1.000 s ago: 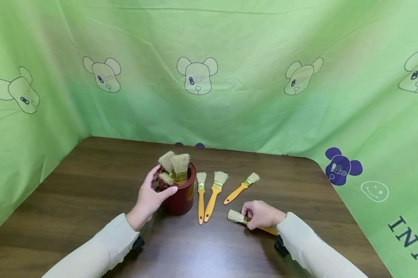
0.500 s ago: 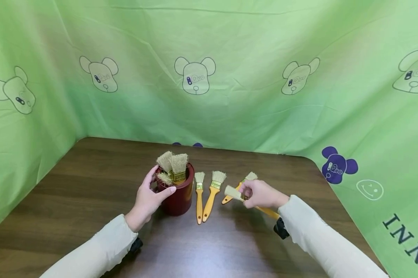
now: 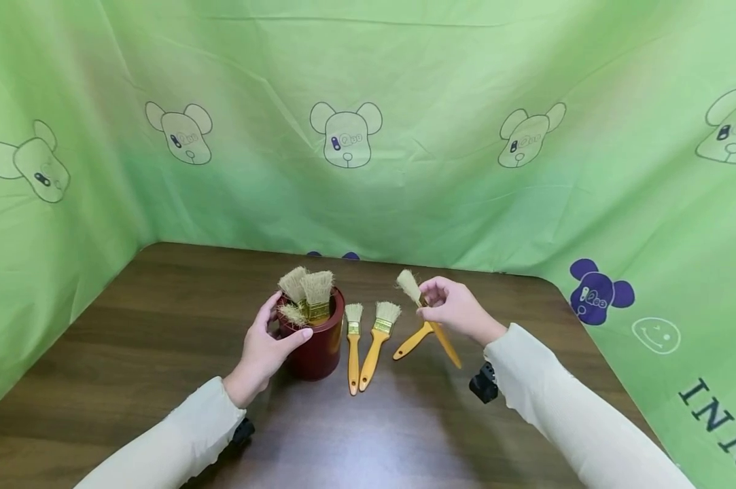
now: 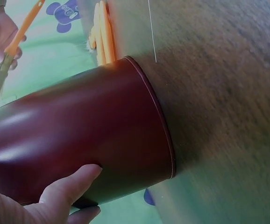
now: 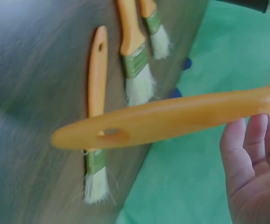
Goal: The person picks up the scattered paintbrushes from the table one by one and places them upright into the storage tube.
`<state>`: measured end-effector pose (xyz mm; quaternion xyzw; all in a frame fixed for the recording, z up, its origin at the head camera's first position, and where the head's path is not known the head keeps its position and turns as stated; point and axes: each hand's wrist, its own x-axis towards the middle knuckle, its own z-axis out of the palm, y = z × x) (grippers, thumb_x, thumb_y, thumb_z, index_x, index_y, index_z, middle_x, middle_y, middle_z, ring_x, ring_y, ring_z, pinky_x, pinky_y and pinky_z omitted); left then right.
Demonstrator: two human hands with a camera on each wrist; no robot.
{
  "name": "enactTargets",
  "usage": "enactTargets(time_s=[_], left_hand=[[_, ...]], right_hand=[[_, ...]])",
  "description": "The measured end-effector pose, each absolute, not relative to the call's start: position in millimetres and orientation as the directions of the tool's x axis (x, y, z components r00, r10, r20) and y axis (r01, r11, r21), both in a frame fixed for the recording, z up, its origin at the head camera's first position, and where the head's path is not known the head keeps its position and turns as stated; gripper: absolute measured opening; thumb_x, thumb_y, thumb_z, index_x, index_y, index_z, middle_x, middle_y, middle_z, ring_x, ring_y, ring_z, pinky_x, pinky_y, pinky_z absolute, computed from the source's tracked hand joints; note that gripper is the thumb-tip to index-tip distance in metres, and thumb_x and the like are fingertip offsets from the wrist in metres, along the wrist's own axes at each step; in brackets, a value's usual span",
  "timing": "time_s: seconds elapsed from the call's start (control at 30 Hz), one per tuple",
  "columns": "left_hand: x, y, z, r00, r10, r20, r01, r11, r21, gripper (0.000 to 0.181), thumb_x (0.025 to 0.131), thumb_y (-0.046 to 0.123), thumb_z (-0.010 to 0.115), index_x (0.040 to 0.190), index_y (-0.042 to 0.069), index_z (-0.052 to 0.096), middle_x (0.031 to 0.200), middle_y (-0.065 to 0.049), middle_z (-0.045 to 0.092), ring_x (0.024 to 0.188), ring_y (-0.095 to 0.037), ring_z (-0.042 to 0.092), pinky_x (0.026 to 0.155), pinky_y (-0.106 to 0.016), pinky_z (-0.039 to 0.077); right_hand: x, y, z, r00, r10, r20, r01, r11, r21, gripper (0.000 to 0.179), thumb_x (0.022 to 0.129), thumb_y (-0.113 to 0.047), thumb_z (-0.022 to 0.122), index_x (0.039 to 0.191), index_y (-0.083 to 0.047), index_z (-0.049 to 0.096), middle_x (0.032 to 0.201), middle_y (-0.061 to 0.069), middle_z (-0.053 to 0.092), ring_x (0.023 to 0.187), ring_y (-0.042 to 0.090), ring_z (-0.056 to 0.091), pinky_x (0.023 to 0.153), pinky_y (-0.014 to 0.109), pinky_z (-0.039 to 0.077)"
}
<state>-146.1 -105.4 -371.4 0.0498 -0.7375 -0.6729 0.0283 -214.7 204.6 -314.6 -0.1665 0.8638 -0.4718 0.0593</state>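
A dark red round holder (image 3: pixel 314 354) stands on the table with several bristle-up paintbrushes (image 3: pixel 317 291) in it. My left hand (image 3: pixel 259 352) grips its near left side, thumb and fingers spread round it below the rim; the left wrist view has the thumb on the smooth red wall (image 4: pixel 93 121). Above the table to the right, my right hand (image 3: pixel 456 309) pinches another paintbrush (image 3: pixel 446 343) near its metal band. That brush is tilted, bristles up and to the left, its orange handle (image 5: pixel 172 119) crossing the right wrist view.
Two paintbrushes, a narrow one (image 3: pixel 353 353) and a wider one (image 3: pixel 375 350), lie just right of the holder. A third paintbrush (image 3: pixel 412 343) lies partly hidden below the right hand. Green printed cloth (image 3: pixel 416 204) hangs behind the brown table (image 3: pixel 190 299).
My right hand has lifted the paintbrush off the table, moving it away from me and turning it from nearly flat to bristles upward. The left hand stays on the holder.
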Motion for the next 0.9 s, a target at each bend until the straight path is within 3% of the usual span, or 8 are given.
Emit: enactTargets(time_s=[0.37, 0.7, 0.9], left_hand=[[-147, -104, -372, -0.993, -0.118, -0.012, -0.024, 0.104, 0.994, 0.083, 0.081, 0.008, 0.074, 0.150, 0.010, 0.028, 0.133, -0.021, 0.042, 0.117, -0.038, 0.049, 0.093, -0.047, 0.044], [-149, -103, -372, -0.993, -0.115, -0.006, -0.017, 0.097, 0.995, 0.082, 0.080, 0.007, 0.075, 0.149, 0.008, 0.030, 0.132, -0.021, 0.042, 0.117, -0.037, 0.049, 0.093, -0.048, 0.043], [-148, -105, -372, -0.992, -0.122, -0.010, -0.023, 0.106, 0.994, 0.082, 0.080, 0.008, 0.075, 0.148, 0.008, 0.031, 0.132, -0.021, 0.042, 0.117, -0.038, 0.048, 0.094, -0.049, 0.042]], right_hand=[[-214, 192, -304, -0.958, -0.239, 0.157, -0.226, 0.296, -0.928, 0.036, 0.079, 0.006, 0.064, 0.111, 0.012, 0.049, 0.086, 0.003, 0.056, 0.075, 0.008, 0.056, 0.063, 0.025, 0.053], [-214, 186, -295, -0.967, -0.124, 0.221, -0.229, 0.056, -0.972, 0.030, 0.079, 0.011, 0.060, 0.099, -0.009, 0.052, 0.083, -0.003, 0.055, 0.072, 0.006, 0.055, 0.060, 0.020, 0.052], [-209, 168, -296, -0.957, -0.114, 0.265, -0.260, -0.058, -0.964, 0.031, 0.078, 0.014, 0.058, 0.096, -0.010, 0.052, 0.082, -0.003, 0.055, 0.071, 0.006, 0.053, 0.060, 0.021, 0.052]])
